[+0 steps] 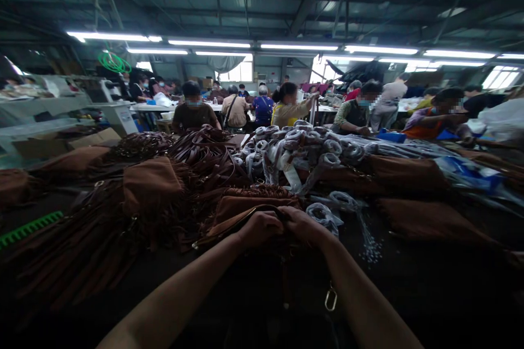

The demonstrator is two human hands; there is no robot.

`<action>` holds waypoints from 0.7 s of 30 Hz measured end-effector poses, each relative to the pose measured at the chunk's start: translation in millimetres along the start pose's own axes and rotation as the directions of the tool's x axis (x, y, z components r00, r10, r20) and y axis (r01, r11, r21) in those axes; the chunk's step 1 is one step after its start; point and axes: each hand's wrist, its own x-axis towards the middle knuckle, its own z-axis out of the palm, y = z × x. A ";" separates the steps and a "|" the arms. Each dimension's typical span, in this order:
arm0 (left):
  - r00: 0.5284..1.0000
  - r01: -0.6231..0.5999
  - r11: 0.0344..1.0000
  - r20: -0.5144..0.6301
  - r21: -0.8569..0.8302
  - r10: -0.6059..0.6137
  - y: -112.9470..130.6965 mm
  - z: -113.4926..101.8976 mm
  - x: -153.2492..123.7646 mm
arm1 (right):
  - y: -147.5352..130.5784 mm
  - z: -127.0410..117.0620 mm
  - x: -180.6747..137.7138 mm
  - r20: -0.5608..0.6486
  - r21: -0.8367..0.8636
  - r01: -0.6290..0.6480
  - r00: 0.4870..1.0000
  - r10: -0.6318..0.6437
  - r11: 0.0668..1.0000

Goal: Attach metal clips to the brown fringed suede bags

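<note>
Forearms (pixel 184 294) — hands (pixel 262 227) on matte brown bag (pixel 229 220) — curved zip (pixel 241 221).

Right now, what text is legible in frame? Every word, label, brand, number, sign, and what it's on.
None legible.
White cabinet: faint marks on its face, too small and blurred to read.
Blue-and-white plastic wrap: any print is too blurred to read.
Brown bag at the left hand and right hand: no readable text on the part that shows.
</note>
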 end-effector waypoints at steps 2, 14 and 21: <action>0.999 -0.019 0.998 0.027 0.053 0.018 -1.3 -2.2 4.0 | 1.3 2.7 -6.0 -0.061 0.097 0.013 0.998 -0.007 0.995; 0.989 0.137 0.956 -0.022 -0.260 -0.147 -24.3 5.2 6.3 | 90.9 -44.6 -71.8 -0.568 0.162 -0.400 0.710 0.417 0.902; 0.981 0.155 0.935 -0.062 -0.319 -0.184 -28.0 7.2 7.9 | 227.1 -113.6 -107.2 -0.562 0.233 -0.772 0.389 0.730 0.591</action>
